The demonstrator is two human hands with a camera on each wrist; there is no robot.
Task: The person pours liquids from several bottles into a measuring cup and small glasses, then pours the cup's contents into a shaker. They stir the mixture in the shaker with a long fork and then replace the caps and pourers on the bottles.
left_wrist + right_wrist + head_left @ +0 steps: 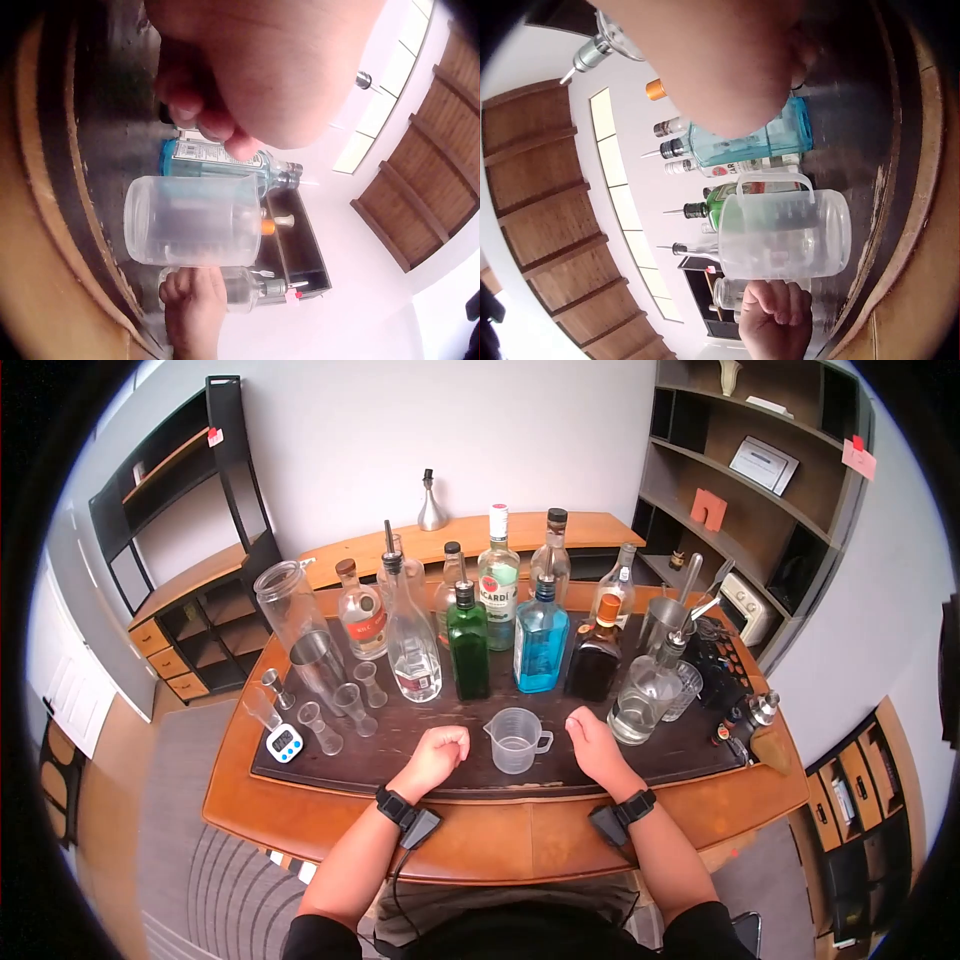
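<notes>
A clear plastic measuring jug (514, 742) with a handle on its right stands upright near the front of the dark table mat. To its left, my left hand (436, 757) rests on the mat, fingers loosely curled and holding nothing. My right hand (597, 748) lies beyond the handle, likewise loosely curled round nothing. Both wrist views show the jug standing between the two hands, apart from the near palm. Behind it are a green bottle (468, 650), a blue bottle (541, 645) and a dark brown bottle (594, 660) with an orange cap.
Several hourglass jiggers (356, 710) and a white timer (284, 742) stand at left, beside a metal shaker (318, 665). A clear bottle with a pourer (640, 705) is close beyond my right hand. More bottles line the back; small bar items (745, 722) crowd the right end.
</notes>
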